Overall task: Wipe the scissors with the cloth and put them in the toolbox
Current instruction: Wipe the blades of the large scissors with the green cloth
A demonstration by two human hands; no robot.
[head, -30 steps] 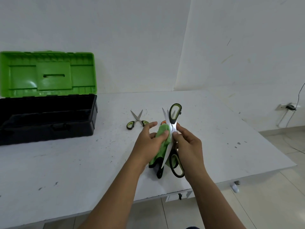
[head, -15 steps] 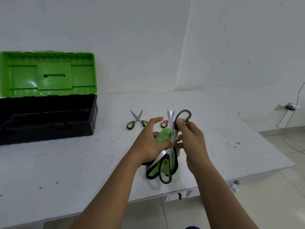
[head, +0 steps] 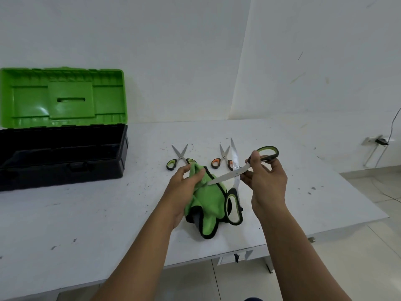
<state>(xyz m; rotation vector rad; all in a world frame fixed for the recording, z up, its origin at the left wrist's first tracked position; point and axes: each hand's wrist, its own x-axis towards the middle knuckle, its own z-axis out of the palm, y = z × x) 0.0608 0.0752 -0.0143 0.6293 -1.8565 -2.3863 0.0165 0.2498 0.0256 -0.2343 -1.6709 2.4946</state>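
At the centre of the frame, the right hand [head: 268, 183] has its grip curled round one handle of the large green-and-black steel scissors [head: 235, 173], which are spread wide open above the white worktop [head: 86, 213]. The left hand [head: 184, 187] has its grip bunched round the green microfibre cloth with black edging [head: 208, 203], pinching one blade tip through it. The open black plastic toolbox with green lid [head: 63, 148] sits at the left edge of the frame.
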